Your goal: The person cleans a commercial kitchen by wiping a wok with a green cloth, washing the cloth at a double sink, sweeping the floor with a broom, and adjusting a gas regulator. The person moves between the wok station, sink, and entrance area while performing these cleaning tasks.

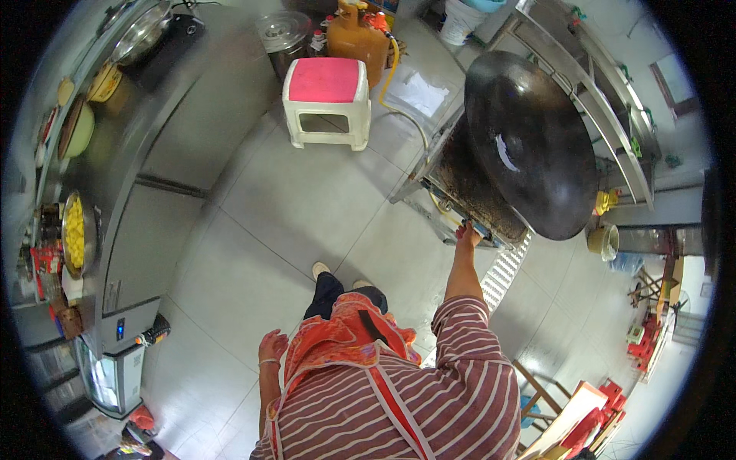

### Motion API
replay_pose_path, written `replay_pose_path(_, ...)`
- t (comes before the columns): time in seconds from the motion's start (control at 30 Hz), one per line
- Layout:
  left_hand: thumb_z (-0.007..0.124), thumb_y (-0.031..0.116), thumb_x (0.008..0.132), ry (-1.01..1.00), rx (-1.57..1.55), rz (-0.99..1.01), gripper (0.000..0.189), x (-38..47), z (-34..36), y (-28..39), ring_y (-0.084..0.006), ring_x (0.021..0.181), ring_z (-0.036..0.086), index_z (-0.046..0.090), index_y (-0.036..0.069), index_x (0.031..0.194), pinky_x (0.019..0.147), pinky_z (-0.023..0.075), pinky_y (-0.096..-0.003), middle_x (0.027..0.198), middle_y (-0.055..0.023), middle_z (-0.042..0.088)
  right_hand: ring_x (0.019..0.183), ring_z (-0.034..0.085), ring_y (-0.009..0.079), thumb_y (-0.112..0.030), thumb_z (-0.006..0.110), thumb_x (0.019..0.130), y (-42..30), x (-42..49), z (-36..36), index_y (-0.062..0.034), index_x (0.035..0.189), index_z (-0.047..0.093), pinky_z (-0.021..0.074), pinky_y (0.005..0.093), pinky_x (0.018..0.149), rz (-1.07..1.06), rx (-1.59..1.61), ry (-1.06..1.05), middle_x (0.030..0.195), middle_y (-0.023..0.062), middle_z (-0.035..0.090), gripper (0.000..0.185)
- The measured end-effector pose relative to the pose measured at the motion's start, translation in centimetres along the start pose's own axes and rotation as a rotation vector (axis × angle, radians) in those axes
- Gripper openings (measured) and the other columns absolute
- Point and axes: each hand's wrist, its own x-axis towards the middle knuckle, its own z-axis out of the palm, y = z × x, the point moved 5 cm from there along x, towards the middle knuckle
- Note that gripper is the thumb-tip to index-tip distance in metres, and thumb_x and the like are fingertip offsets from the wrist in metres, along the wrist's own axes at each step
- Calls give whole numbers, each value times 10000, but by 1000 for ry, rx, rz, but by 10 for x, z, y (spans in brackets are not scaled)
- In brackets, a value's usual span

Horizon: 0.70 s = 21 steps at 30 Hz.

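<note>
My right hand is stretched out to the front edge of a gas wok stove. Its fingers are closed at a gas control on the stove's front, and they hide most of that part. A large black wok is tilted over the stove, with a bright patch of reflected light inside. My left hand hangs beside the orange apron, fingers loosely curled and a little apart, holding nothing.
A white plastic stool with a pink seat stands ahead, before an orange gas cylinder with a yellow hose. Along the left runs a steel refrigerated counter bearing a bowl of yellow pieces. A drain grate crosses the floor.
</note>
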Motion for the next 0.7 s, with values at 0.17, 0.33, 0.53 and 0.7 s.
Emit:
replay_pose_path(0.17, 543, 180, 759, 49, -40, -4, 279, -12, -3, -1, -209, 730, 582, 504, 48, 1001, 647, 484, -310, 816, -112, 595, 433, 503, 173, -129, 637, 700, 3, 33, -3, -76, 754, 534, 359, 311, 340, -16, -184, 40, 595, 62, 548, 128)
replay_pose_path(0.33, 537, 173, 760, 99, -105, 24, 265, -21, -11, -17, -217, 730, 578, 509, 44, 990, 637, 491, -322, 815, -123, 590, 809, 539, 330, -380, 638, 688, -22, 22, 0, 70, 859, 534, 460, 418, 694, -389, -956, 168, 950, 206, 537, 493)
replay_pose_path(0.53, 595, 125, 703, 29, -256, 72, 319, -22, -15, -45, -239, 691, 568, 504, 4, 984, 629, 488, -330, 769, -141, 579, 418, 499, 198, -458, 706, 593, -16, -1, -9, -17, 754, 546, 393, 339, 371, -343, -843, 148, 566, 102, 535, 496)
replay_pose_path(0.7, 504, 140, 774, 71, -40, 268, 224, -42, -3, -65, -204, 722, 576, 523, 39, 973, 636, 490, -312, 814, -122, 593, 401, 456, 165, -438, 503, 791, 66, -55, -36, 9, 809, 554, 370, 306, 349, -254, -910, -366, 448, 51, 456, 450)
